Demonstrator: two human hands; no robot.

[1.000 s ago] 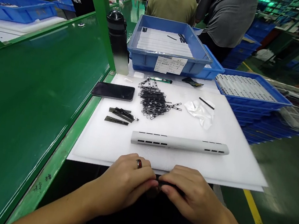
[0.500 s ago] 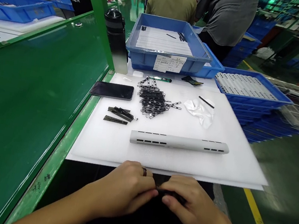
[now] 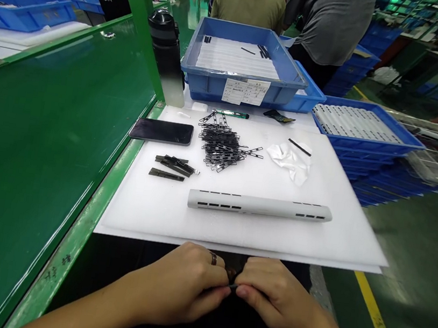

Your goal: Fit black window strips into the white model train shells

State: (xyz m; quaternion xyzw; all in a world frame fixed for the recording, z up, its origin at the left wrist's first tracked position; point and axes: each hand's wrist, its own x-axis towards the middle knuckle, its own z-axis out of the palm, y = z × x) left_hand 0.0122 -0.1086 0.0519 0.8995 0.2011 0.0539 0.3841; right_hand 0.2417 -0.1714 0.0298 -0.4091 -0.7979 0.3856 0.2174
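Observation:
Below the front edge of the white board, my left hand and my right hand are closed close together. Both pinch a small dark strip, of which only a short piece shows between the fingertips. Beyond them a long white slotted bar lies crosswise on the board. Behind the bar is a pile of thin black frames, with several dark strips to its left. A crumpled white wrapper with a black strip lies at the right.
A phone, a bottle and a green pen are around the board. Blue bins stand at the back, another at the right. A green post rises at the left. Two people are beyond.
My hands have drawn slightly closer together, and less of the dark strip shows by my right hand. The view has shifted a little, moving the table items slightly left.

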